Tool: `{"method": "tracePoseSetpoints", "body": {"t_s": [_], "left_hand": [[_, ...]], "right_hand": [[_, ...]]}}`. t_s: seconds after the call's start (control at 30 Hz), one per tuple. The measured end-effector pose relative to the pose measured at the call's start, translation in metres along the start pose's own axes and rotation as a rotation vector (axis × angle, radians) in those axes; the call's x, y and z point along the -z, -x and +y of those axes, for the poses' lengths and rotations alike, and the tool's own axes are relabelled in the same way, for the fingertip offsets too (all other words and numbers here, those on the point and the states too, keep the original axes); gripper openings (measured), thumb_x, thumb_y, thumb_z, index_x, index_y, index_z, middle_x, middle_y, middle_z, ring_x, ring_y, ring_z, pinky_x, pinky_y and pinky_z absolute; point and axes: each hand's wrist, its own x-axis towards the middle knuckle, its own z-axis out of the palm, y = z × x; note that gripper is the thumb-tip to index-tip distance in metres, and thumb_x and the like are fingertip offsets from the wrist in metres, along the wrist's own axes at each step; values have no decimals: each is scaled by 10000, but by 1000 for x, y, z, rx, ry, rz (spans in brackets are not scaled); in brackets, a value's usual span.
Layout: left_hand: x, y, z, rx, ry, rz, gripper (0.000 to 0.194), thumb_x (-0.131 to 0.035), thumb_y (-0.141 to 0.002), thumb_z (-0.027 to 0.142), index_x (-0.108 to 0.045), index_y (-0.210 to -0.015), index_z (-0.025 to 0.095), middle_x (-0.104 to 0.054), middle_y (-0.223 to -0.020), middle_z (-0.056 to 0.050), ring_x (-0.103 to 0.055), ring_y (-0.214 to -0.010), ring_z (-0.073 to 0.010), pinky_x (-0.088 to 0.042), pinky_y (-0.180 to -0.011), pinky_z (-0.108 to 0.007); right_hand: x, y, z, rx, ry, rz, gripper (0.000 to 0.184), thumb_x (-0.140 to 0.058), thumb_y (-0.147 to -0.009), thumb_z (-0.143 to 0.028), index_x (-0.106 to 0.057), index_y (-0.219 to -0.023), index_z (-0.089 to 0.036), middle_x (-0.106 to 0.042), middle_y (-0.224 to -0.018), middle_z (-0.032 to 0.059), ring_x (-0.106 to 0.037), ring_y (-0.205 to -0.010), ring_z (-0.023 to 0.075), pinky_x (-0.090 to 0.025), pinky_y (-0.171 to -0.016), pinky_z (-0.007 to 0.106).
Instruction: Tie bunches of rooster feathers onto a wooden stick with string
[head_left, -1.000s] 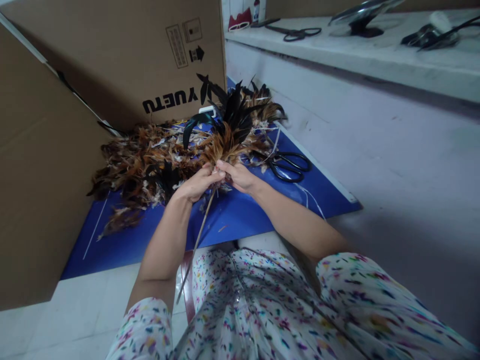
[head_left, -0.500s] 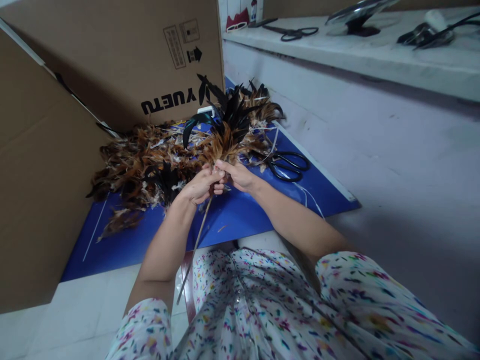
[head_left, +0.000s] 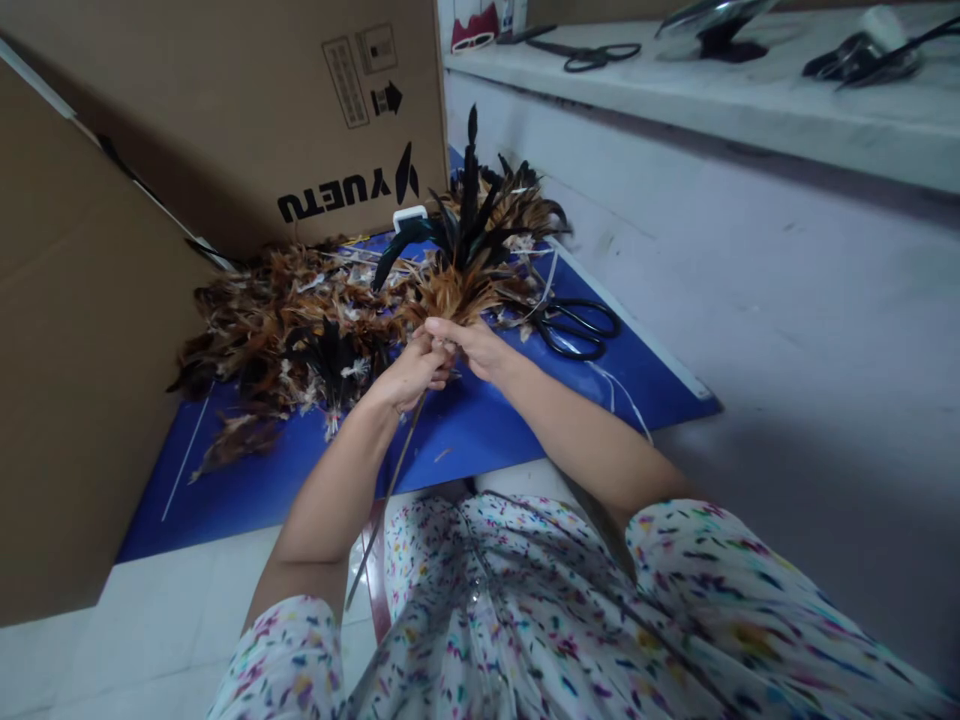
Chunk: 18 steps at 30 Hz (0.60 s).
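Observation:
My left hand (head_left: 416,370) is closed around the top of a thin stick (head_left: 397,470), whose lower end slants down toward my lap. At the stick's upper end a feather duster head (head_left: 459,285) fans out, with brown feathers low down and long black ones above. My right hand (head_left: 472,345) is closed at the base of these feathers, its thumb pressed near the left fingers. The exact grip between the fingers is hidden. Loose brown feathers (head_left: 247,320) lie heaped to the left, with a black feather bunch (head_left: 326,360) in front. Black-handled scissors (head_left: 577,328) rest right of my hands.
A blue board (head_left: 465,440) lies beneath everything. Large cardboard boxes (head_left: 225,110) stand behind and at the left. On the white ledge (head_left: 697,95) at the right are another pair of scissors (head_left: 592,55) and a corded device (head_left: 862,55). White strips (head_left: 630,395) lie near the scissors.
The duster head has turned, so one long black feather now points straight up instead of leaning left. Both hands stay together in nearly the same place.

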Motion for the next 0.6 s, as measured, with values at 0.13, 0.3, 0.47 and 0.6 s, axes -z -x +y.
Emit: {"method": "tracePoseSetpoints", "body": {"t_s": [0.13, 0.3, 0.47, 0.6], "left_hand": [[-1, -2, -3, -7, -5, -8, 261, -567, -821, 125, -350, -691, 188, -340, -538, 83, -287, -386, -9, -189, -379, -118], [-1, -4, -5, -6, -2, -13, 150, -601, -801, 189, -469, -745, 146, -547, -676, -16, -483, -479, -49, -286, -387, -135], [0, -4, -3, -10, 112, -57, 213, -682, -687, 181, -487, -762, 138, -557, -667, -6, -491, -481, -51, -317, -406, -149], [4, -4, 0, 59, 207, -67, 297, -697, -631, 145, -432, -762, 172, -510, -606, 33, -406, -431, -27, -256, -399, -135]], "right_hand": [[-6, -2, 1, 1, 28, 119, 325, -707, -692, -461, -633, -662, -146, -548, -555, -22, -486, -521, 80, -365, -478, 225], [-10, -1, -4, -76, 45, 178, 275, -592, -789, -402, -574, -646, -168, -514, -505, -32, -394, -390, 70, -257, -345, 222], [-10, 0, -3, -58, 61, 188, 304, -602, -803, -400, -534, -613, -172, -534, -518, -17, -414, -399, 65, -274, -336, 203], [-9, -3, 2, 24, 66, 190, 332, -643, -776, -404, -511, -576, -174, -494, -495, -35, -386, -397, 49, -305, -358, 190]]}}
